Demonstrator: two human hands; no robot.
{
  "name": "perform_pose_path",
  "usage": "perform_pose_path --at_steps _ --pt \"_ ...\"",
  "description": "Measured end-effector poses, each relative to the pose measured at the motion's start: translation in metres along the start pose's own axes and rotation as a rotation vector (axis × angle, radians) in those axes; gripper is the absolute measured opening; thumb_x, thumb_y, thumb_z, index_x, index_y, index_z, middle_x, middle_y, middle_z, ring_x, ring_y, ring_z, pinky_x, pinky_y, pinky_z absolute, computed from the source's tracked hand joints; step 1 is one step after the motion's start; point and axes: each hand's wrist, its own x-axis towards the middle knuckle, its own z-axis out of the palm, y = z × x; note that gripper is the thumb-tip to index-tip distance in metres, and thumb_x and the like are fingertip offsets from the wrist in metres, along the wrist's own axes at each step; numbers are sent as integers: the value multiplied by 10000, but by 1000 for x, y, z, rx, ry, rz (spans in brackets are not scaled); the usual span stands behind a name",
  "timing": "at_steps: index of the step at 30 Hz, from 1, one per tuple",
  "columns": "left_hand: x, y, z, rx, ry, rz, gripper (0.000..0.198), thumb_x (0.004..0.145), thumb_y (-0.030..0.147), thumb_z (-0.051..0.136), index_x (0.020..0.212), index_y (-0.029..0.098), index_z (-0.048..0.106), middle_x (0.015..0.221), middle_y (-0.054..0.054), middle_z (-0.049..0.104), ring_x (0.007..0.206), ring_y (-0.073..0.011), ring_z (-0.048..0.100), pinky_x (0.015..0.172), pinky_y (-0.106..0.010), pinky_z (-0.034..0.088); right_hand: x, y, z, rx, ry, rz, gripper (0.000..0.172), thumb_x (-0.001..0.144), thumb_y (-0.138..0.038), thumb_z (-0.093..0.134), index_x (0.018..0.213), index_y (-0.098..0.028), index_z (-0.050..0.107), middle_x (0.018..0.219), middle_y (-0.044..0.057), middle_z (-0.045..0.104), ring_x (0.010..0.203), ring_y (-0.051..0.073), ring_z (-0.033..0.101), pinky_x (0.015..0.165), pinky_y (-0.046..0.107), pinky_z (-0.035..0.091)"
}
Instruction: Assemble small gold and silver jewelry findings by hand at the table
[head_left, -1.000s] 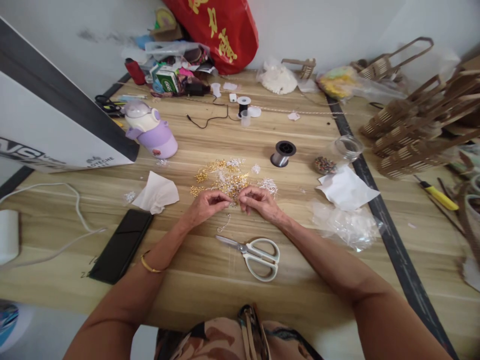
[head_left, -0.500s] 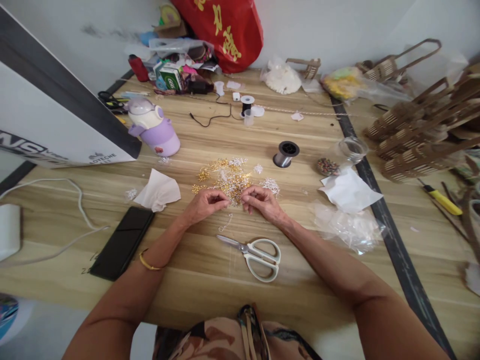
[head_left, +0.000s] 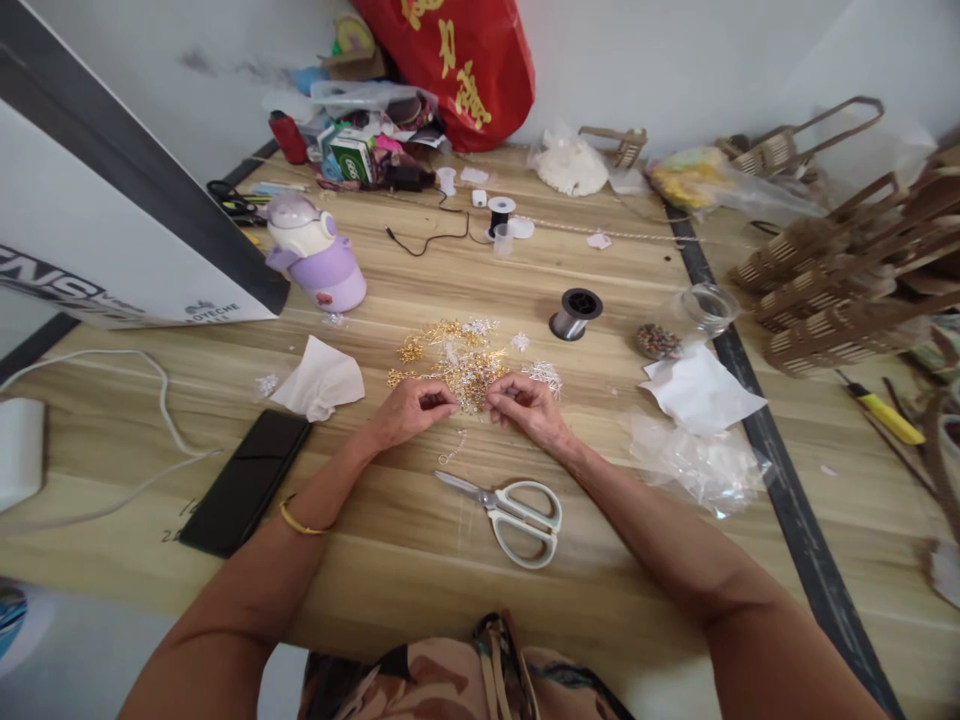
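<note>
My left hand [head_left: 409, 412] and my right hand [head_left: 526, 406] rest close together on the wooden table [head_left: 420, 540], both with fingers pinched. Between them they work a tiny piece too small to name. A thin chain of small beads [head_left: 452, 450] trails down from my left fingertips onto the table. Just beyond my fingers lies a pile of gold and silver trinkets [head_left: 454, 358]. White-handled scissors [head_left: 510, 508] lie shut near my right wrist. A gold bangle [head_left: 300, 522] circles my left wrist.
A spool of clear thread [head_left: 575, 312], a bead dish [head_left: 655, 341], a glass jar [head_left: 705, 305], white paper [head_left: 697, 390] and clear plastic bags [head_left: 694, 455] sit right. A black phone [head_left: 244, 482], tissue [head_left: 321, 380] and purple bottle [head_left: 319, 255] sit left. Wooden baskets [head_left: 847, 270] crowd the far right.
My hands have kept their pinch in about the same spot. The view has drifted slightly, so everything sits a little lower and to the right.
</note>
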Motion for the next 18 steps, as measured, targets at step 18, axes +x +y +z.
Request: perform_pose_path --at_steps 18 --pt "4 -19 1 -180 -37 -43 199 791 311 629 791 113 644 674 3 570 609 -85 482 576 -199 384 -7 -14 -6 -934 -189 -276 164 816 -113 502 938 -146 606 902 44 606 617 81 486 583 207 367"
